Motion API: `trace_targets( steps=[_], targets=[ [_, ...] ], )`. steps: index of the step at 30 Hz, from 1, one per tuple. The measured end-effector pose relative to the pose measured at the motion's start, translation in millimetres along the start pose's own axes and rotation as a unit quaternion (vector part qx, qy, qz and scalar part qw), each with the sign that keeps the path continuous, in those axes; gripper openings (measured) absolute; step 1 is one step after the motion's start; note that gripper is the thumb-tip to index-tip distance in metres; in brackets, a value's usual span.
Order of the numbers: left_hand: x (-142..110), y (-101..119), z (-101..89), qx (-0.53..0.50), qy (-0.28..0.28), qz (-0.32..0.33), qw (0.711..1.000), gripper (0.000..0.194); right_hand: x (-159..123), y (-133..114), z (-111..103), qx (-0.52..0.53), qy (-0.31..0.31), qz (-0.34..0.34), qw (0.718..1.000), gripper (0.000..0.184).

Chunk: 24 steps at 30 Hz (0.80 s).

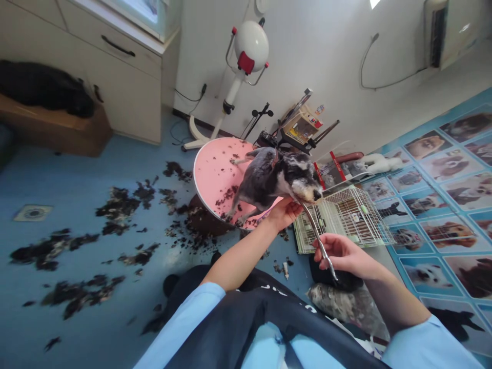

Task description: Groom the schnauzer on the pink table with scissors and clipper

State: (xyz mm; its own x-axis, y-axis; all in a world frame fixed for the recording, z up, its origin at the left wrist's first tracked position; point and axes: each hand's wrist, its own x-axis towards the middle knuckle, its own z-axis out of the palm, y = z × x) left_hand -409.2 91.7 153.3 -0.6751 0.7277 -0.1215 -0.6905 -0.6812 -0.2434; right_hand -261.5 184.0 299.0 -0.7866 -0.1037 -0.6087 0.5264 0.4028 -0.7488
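Note:
A small grey and white dog stands on a round pink grooming table. My left hand is cupped under the dog's chin and holds its muzzle. My right hand is closed around the handles of long curved silver scissors. The scissor blades reach up to just below the dog's snout. Both my forearms are bare, with light blue sleeves near the camera.
Dark clumps of cut fur lie scattered over the blue floor. A white wire cage sits right of the table. A white stand dryer stands behind it. A black dog lies on a wooden bench at far left.

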Motion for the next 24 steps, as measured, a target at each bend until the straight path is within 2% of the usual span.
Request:
trace_targets(
  steps=[8, 18, 21, 24],
  targets=[
    [-4, 1, -0.1, 0.009, -0.009, -0.001, 1.000, 0.012, -1, -6, 0, -0.012, -0.005, 0.000, 1.000, 0.044],
    [-5, 1, 0.5, 0.009, -0.001, 0.002, 1.000, 0.013, 5, 4, -3, -0.025, -0.015, -0.009, 1.000, 0.043],
    [-7, 3, 0.1, -0.002, 0.004, 0.003, 1.000, 0.019, 10, 9, 1, -0.064, -0.015, -0.021, 0.998, 0.039],
    [-12, 11, -2.1, -0.018, 0.014, 0.014, 1.000, 0.026, 19, 21, 8, -0.145, -0.036, -0.042, 0.988, 0.027]
  ],
)
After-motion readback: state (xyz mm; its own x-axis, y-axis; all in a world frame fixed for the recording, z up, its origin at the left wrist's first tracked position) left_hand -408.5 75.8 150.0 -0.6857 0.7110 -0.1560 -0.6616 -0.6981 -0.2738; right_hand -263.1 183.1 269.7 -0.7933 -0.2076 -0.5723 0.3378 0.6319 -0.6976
